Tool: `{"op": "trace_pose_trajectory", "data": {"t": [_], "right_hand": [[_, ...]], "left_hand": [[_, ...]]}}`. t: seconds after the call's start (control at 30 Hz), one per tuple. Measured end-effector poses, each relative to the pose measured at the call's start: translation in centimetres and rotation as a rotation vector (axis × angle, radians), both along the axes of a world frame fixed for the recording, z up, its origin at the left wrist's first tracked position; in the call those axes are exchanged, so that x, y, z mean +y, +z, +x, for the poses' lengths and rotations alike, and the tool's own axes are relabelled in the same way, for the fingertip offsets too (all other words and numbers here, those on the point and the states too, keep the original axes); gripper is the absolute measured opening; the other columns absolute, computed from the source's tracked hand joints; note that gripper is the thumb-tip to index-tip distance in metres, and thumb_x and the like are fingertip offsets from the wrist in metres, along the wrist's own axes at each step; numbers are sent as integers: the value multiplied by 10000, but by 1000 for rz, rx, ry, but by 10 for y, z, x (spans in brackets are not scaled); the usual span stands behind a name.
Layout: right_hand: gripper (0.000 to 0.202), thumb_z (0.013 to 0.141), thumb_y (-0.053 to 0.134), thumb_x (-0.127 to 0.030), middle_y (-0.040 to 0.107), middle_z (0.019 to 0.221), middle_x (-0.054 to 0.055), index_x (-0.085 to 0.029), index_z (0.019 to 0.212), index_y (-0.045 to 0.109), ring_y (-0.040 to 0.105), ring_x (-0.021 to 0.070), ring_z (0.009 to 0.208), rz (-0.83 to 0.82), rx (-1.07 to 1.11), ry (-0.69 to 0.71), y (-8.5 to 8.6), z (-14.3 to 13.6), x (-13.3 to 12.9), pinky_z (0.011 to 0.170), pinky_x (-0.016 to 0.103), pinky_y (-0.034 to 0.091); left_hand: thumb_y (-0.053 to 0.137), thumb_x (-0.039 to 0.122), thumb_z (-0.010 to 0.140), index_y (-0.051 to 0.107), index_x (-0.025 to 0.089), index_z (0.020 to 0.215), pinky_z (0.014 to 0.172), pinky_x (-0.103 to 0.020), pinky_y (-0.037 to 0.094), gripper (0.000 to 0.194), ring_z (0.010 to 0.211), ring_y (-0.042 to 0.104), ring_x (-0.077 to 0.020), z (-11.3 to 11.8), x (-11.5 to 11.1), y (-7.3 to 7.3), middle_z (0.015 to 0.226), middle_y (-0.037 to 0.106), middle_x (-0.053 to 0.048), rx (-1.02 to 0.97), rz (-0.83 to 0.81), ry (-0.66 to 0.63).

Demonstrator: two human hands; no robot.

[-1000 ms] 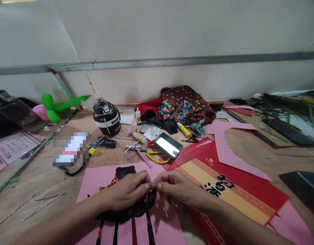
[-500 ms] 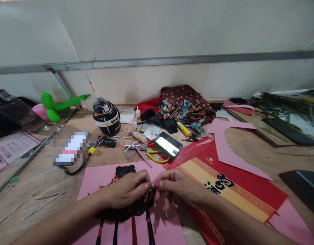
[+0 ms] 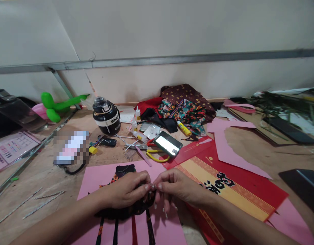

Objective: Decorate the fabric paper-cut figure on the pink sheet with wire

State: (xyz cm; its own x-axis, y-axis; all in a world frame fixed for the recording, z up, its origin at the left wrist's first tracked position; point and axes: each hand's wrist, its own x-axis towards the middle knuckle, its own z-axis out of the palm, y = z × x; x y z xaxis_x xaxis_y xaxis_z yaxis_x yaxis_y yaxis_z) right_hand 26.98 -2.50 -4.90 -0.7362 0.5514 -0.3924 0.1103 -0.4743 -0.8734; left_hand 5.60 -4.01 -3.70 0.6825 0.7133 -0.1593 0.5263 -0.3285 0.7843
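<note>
My left hand [image 3: 135,189] is closed, with thumb and forefinger pinched at the near middle of the table. Fingertip to fingertip with it, my right hand [image 3: 171,185] is pinched too, its other fingers hanging loosely curled. Whatever lies between the fingertips is too small to make out. Below them is a dark patterned fabric piece [image 3: 116,213], partly hidden by my left hand and forearm. It lies on a pink paper sheet [image 3: 89,180]. Narrow fabric strips, among them a red strip [image 3: 134,231], run from it toward me.
Scissors [image 3: 157,156] lie partly under a phone [image 3: 167,144], beside pink tweezers [image 3: 143,155]. Small glue bottles [image 3: 138,114] and a black flask [image 3: 106,117] stand behind. Fabric scraps [image 3: 187,98] are heaped by the wall. A red printed bag [image 3: 261,190] lies right.
My hands stay almost in place. The fingertips of both hands have shifted very slightly against each other; the things around them have not moved.
</note>
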Motion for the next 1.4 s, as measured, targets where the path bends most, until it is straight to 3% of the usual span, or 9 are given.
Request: {"op": "trace_pose_trajectory", "data": {"t": [0.23, 0.57, 0.7, 0.87, 0.97, 1.1, 1.23, 1.33, 1.4], "right_hand": [[226, 799, 639, -343, 704, 693, 30, -116, 794, 646, 629, 69, 493, -21, 8, -61, -1, -2, 0, 396, 131, 364], [205, 786, 637, -333, 704, 647, 23, -130, 803, 623, 630, 76, 472, -22, -6, -135, 2, -2, -1, 354, 126, 309], [203, 774, 642, -339, 700, 641, 21, -138, 793, 619, 623, 80, 471, 15, -5, -159, 0, -3, -2, 368, 139, 315], [186, 770, 624, -324, 673, 634, 10, -137, 764, 621, 599, 85, 478, 58, -41, -194, -5, -7, -4, 446, 179, 388], [190, 788, 603, -341, 644, 675, 0, -151, 779, 597, 607, 101, 556, 148, 2, -267, -5, -9, -4, 550, 221, 449], [237, 790, 627, -361, 610, 904, 24, -186, 945, 585, 609, 154, 844, 303, 62, -351, -1, -8, -4, 779, 286, 463], [420, 744, 691, -403, 584, 948, 37, -216, 1099, 563, 555, 164, 842, 363, 32, -262, -4, -12, -10, 745, 290, 444], [329, 729, 711, -416, 574, 893, 26, -196, 959, 627, 534, 146, 795, 316, 99, -167, -10, -17, -15, 712, 268, 437], [283, 739, 701, -431, 579, 827, 20, -171, 828, 633, 545, 137, 769, 228, 183, -153, -11, -20, -18, 716, 265, 440]], "left_hand": [[333, 365, 947, 521, 192, 872, 685, -245, 397, 266, 742, 507, -136, -1, 3, 6, 817, 563, -13, -8, -49, 47], [380, 406, 936, 556, 177, 905, 743, -249, 431, 291, 820, 547, -145, -2, 6, 0, 891, 604, -29, -234, -313, 102], [396, 390, 929, 548, 189, 1004, 826, -285, 426, 263, 923, 542, -170, -1, 5, 2, 986, 599, -45, -240, -161, 215], [416, 373, 924, 552, 179, 897, 738, -261, 426, 239, 780, 538, -142, 5, 3, -9, 846, 601, -20, -202, -111, 207], [461, 390, 906, 553, 172, 887, 784, -283, 444, 238, 827, 560, -152, 10, 2, -17, 881, 611, -34, -386, -215, 356], [550, 371, 865, 604, 192, 864, 1020, -371, 346, 187, 1193, 470, -216, 16, -3, -15, 1266, 530, -74, -549, -260, 569], [611, 380, 826, 658, 219, 829, 1087, -398, 277, 167, 1332, 328, -231, 21, -13, -10, 1464, 338, -27, -595, -266, 619], [651, 388, 793, 675, 204, 793, 1059, -379, 318, 185, 1305, 368, -242, 26, -19, -13, 1462, 339, -43, -690, -357, 649], [674, 388, 774, 667, 180, 752, 993, -354, 378, 209, 1221, 455, -244, 30, -21, -15, 1387, 433, -70, -767, -446, 675]]}}
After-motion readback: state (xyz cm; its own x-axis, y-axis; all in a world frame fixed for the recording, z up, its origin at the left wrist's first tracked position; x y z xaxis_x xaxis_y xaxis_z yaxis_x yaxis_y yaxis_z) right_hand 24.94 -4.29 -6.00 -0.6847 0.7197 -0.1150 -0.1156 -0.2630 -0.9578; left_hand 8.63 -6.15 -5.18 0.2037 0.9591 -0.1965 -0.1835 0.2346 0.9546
